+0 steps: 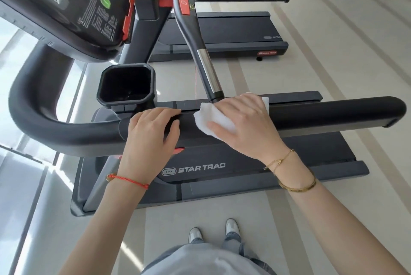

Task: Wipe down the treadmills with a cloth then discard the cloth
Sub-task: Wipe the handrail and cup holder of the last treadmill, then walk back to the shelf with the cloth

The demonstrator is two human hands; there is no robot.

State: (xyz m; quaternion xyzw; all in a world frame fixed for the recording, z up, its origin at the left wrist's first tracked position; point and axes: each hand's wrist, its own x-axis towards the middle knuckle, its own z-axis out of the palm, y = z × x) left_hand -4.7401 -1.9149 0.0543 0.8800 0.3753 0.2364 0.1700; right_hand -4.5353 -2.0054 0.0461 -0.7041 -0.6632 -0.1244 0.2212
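The white cloth [214, 120] lies folded over the top of the near treadmill's black side handrail [322, 112], just where the slanted sensor grip [200, 50] with its chrome sleeve meets the rail. The right hand [243, 124] lies on it, its fingers fairly straight and spread, pressing the cloth onto the rail rather than curling round it; the far corner pokes out beyond the knuckles. The left hand [152, 129] sits just beside it on the same rail, fingers bent over the top edge and thumb in front, apparently steadying. Because the cloth is only pressed, not gripped, a quick stroke along the rounded rail could leave it bunched behind the palm or let it slide off onto the deck [222, 169] below. The base of the sensor grip stands right in the wiping path, so the cloth may snag there, or that joint may go unwiped. The thin red safety cord [196, 84] hanging close by could be caught and tugged. The cup holder [126, 84], the console [66, 5] and the second treadmill [222, 30] beyond look likely to need wiping too.
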